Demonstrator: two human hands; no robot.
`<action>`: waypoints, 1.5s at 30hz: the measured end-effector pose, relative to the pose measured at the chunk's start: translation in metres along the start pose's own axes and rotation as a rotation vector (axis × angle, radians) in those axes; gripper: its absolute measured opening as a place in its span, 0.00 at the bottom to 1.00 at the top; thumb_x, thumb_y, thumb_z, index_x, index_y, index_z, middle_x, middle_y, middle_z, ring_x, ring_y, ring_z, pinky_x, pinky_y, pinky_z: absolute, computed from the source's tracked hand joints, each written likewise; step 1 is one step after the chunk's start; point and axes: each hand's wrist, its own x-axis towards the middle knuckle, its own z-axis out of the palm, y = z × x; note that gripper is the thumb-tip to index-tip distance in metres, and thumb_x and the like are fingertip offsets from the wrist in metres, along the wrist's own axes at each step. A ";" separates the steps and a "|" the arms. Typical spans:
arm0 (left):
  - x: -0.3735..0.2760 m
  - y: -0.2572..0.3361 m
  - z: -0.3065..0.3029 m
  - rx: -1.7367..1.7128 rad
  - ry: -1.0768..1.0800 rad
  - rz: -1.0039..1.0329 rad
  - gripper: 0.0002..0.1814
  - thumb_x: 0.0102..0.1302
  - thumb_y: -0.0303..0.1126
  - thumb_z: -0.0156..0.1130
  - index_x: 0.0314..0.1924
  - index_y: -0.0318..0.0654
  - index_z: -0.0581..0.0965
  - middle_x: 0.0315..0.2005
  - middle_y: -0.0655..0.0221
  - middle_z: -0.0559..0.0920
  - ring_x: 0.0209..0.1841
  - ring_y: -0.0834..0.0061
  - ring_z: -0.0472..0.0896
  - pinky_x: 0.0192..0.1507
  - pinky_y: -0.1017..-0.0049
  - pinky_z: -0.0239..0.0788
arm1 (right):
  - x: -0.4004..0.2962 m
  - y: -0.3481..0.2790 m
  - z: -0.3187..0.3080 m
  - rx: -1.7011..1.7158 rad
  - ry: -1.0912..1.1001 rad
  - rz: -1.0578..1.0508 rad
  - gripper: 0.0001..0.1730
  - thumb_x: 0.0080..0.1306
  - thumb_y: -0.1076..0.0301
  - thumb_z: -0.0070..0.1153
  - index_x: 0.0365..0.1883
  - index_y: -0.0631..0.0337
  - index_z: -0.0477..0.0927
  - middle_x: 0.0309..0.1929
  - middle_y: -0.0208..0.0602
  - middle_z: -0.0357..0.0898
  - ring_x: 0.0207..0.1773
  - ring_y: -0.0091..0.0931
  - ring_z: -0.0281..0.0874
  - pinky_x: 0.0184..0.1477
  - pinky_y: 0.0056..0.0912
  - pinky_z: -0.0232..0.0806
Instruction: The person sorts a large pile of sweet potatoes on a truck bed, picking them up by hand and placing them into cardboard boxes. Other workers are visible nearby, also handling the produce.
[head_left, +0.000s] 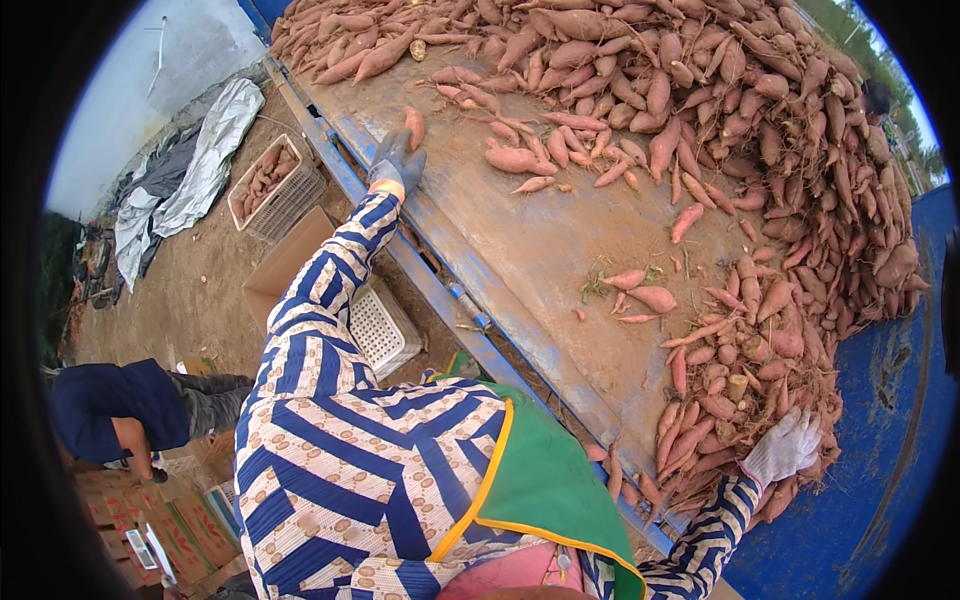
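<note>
My left hand, in a grey-coated work glove, is at the edge of a blue metal truck bed. A single reddish sweet potato sits between its fingers. On the lower right, my right hand wears a pale knitted glove and rests on a heap of sweet potatoes with roots and soil. Its fingers are extended, and I see nothing held in them. Several small sweet potatoes lie loose on the muddy bed between my hands.
A large sweet potato pile covers the far side, against the blue side wall. Below the bed's edge are a crate of sweet potatoes, an open carton and a white plastic crate. A person bends near flat cardboard boxes.
</note>
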 end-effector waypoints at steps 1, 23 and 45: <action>0.011 -0.002 0.002 -0.022 -0.010 -0.071 0.32 0.71 0.52 0.64 0.68 0.40 0.78 0.66 0.45 0.79 0.70 0.45 0.75 0.71 0.58 0.68 | 0.000 0.003 0.002 0.020 -0.007 -0.014 0.25 0.83 0.48 0.46 0.64 0.51 0.85 0.71 0.37 0.81 0.75 0.40 0.72 0.75 0.58 0.58; 0.133 0.035 0.080 -0.347 -0.639 0.523 0.28 0.73 0.44 0.68 0.71 0.50 0.78 0.72 0.55 0.72 0.74 0.49 0.69 0.74 0.59 0.64 | 0.000 -0.009 0.011 0.230 0.236 0.052 0.25 0.81 0.51 0.48 0.52 0.62 0.90 0.63 0.51 0.85 0.71 0.52 0.74 0.73 0.66 0.62; 0.045 0.183 0.141 -0.198 -0.439 0.293 0.32 0.75 0.51 0.64 0.72 0.44 0.76 0.63 0.49 0.84 0.67 0.49 0.81 0.67 0.60 0.72 | 0.001 -0.016 0.000 0.334 0.247 0.049 0.22 0.78 0.49 0.50 0.48 0.55 0.90 0.61 0.49 0.86 0.67 0.53 0.77 0.69 0.71 0.63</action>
